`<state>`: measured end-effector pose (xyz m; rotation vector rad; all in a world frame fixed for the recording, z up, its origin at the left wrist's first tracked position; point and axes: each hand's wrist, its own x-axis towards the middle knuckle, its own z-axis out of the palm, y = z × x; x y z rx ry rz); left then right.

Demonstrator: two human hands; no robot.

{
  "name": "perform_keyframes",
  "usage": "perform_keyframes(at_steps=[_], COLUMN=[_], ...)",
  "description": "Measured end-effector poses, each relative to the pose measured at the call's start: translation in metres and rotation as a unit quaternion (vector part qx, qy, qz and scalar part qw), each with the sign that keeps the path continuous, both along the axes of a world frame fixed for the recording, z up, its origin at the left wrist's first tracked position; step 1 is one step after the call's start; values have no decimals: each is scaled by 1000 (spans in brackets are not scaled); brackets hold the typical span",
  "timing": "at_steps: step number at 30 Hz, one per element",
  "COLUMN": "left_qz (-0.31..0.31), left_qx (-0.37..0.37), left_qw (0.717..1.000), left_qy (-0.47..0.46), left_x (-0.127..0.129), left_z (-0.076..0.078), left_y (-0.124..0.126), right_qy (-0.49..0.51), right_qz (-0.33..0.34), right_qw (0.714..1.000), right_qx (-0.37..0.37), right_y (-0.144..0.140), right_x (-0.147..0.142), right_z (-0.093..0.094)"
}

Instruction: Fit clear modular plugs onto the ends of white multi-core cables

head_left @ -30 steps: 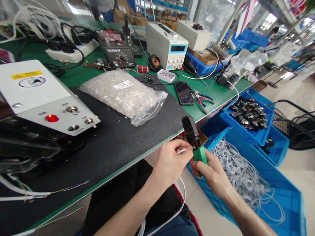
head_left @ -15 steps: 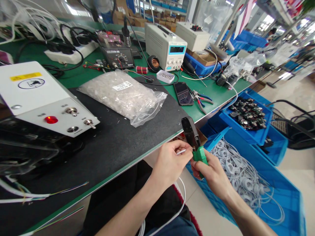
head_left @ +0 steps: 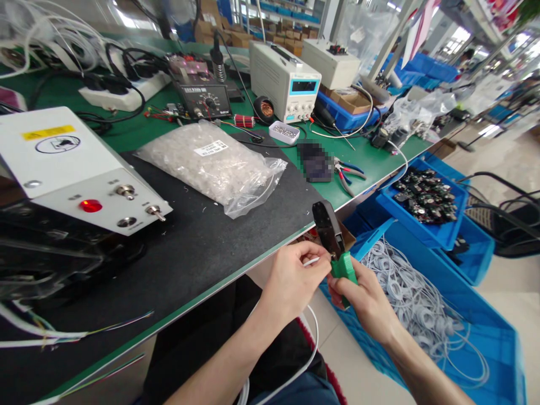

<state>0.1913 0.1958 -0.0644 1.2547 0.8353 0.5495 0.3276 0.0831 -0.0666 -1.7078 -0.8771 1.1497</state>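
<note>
My right hand (head_left: 366,295) is wrapped round the green handles of a crimping tool (head_left: 330,228), its dark jaw end pointing up and away. My left hand (head_left: 294,277) pinches a white cable (head_left: 312,261) close beside the tool, fingertips at the top of the green handles. The cable's tip is hidden by my fingers, so whether it sits in the tool's jaws cannot be made out. Below my hands the cable (head_left: 314,337) hangs in a loop down to my lap. Both hands are just off the bench's front edge.
A bag of small clear parts (head_left: 211,163) lies on the black mat (head_left: 236,242). A white machine with switches (head_left: 97,191) stands at left. Pliers (head_left: 348,173) rest near a pixelated dark object (head_left: 315,162). At right are blue bins (head_left: 502,337) with coiled cables (head_left: 417,298).
Both hands keep their hold on the cable and the crimping tool, almost unmoved. The view has shifted very slightly.
</note>
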Motion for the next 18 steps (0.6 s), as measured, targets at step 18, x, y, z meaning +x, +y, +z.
perform_keyframes(at_steps=[18], left_qz=[24], left_qx=[-8], left_qw=[1000], left_qy=[-4], left_x=[-12], left_z=[8], left_y=[-1], right_qy=[-269], right_qz=[-49], right_qw=[961], right_qx=[-23], right_y=[11], right_x=[32], right_z=[-5])
